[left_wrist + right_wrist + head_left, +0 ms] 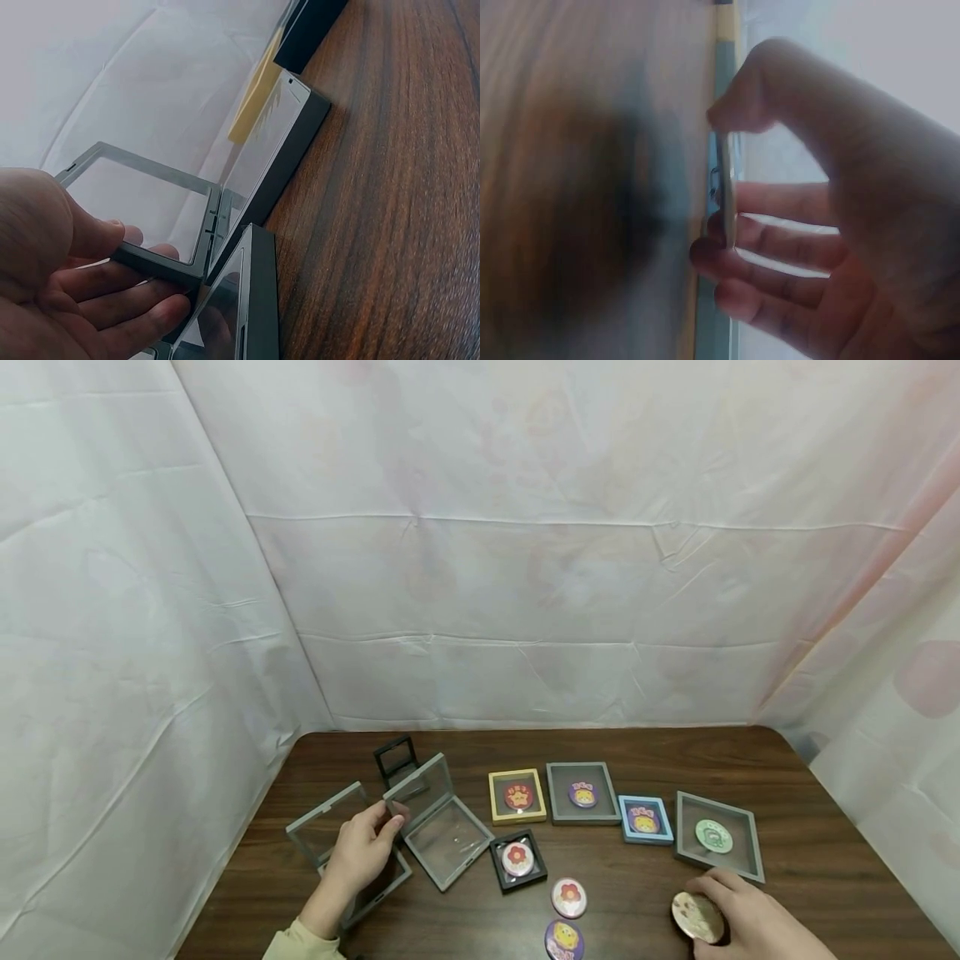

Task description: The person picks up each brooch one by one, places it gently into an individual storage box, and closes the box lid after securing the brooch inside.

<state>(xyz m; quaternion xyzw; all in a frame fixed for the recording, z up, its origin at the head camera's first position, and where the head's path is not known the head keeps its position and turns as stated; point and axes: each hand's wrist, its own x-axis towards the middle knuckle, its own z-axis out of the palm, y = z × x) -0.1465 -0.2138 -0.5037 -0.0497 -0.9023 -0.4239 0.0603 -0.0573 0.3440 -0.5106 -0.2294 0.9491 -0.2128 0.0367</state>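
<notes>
Grey is the frame of the open case [450, 842] which you hold with your left hand [362, 853]; your thumb and fingers pinch the edge of its raised lid. Its base lies on the brown table [622, 877], to the left of the middle. Just beside it, partly behind your hand, is a second grey case [327, 817], also with its lid up. Your right hand [753, 917] grasps a pale, shiny round badge [697, 917] between thumb and fingers, near the front of the table on the right side; your right wrist view shows this badge from its edge. I cannot tell whether it touches the wood. Just beyond that hand lies a grey frame with a green badge [714, 836] inside. Between your two hands, but well apart from both, are a flower badge [569, 897] and, nearer to you, a purple badge [564, 939]. Behind them stands in a row a yellow frame [517, 818], a larger grey frame [585, 821] and a small blue frame [648, 839], each with one badge inside.
</notes>
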